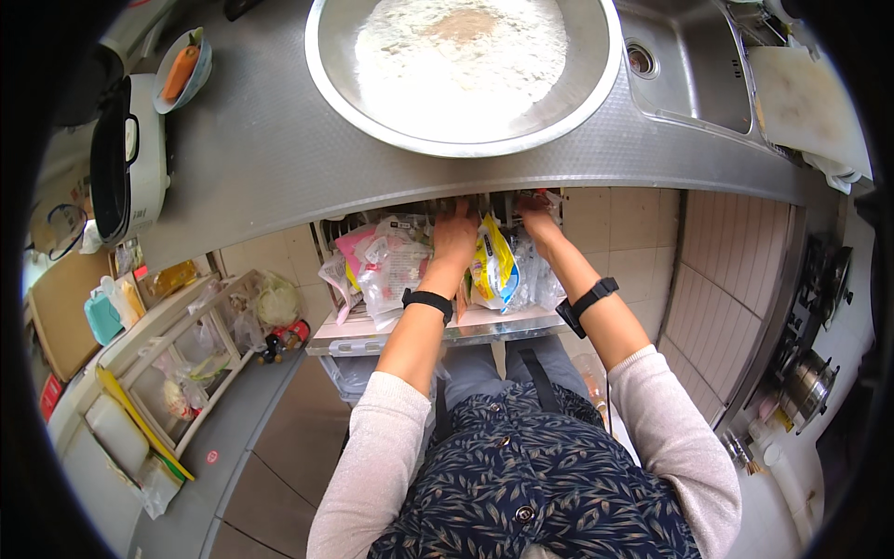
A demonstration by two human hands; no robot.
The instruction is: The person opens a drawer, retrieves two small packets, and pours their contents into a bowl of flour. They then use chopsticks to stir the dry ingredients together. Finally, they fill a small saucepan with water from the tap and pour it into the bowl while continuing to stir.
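Both my hands reach into an open pull-out drawer below the counter. My left hand is among plastic bags, between a clear printed bag and a yellow-and-white plastic packet; its fingertips are in shadow. My right hand is at the drawer's far right, by a red item under the counter edge and above crumpled clear plastic; its fingers are partly hidden. On the counter above stands a large metal basin holding white flour with a light-brown powder on top.
A steel sink is at the upper right, beside a white cutting board. At the left are a bowl with a carrot and a white appliance. A white rack with bagged food stands at the lower left.
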